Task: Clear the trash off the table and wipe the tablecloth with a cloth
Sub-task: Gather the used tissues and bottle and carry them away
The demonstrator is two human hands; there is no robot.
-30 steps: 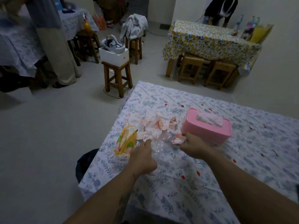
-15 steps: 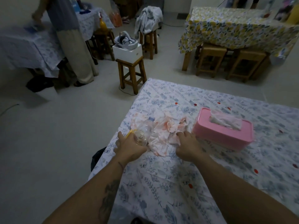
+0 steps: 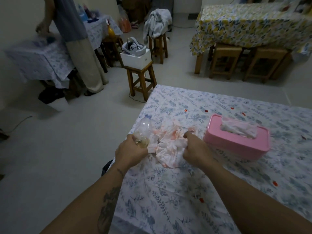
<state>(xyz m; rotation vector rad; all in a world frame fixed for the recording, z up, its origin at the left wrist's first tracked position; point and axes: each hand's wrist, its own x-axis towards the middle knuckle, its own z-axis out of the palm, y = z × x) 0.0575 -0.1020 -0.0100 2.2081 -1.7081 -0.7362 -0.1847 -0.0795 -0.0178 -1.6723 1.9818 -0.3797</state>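
A clear plastic bottle (image 3: 144,126) with a pale cap points away from me at the table's left edge. My left hand (image 3: 130,152) grips its base, together with a bit of yellow wrapper. A heap of crumpled, red-stained tissues (image 3: 168,144) lies on the floral tablecloth (image 3: 168,200) between my hands. My right hand (image 3: 195,149) is closed on the heap's right side. A pink tissue box (image 3: 236,142) with a tissue sticking out stands just to the right.
Small red spots (image 3: 275,183) dot the tablecloth. A dark bag (image 3: 107,166) sits on the floor below the table's left edge. A wooden stool (image 3: 141,80) carrying a white box stands beyond. A person (image 3: 81,48) stands at another table, far left.
My left hand has picked up the bottle with the yellow wrapper and holds it at the table's edge. My right hand has gathered the tissues. The view tilted down.
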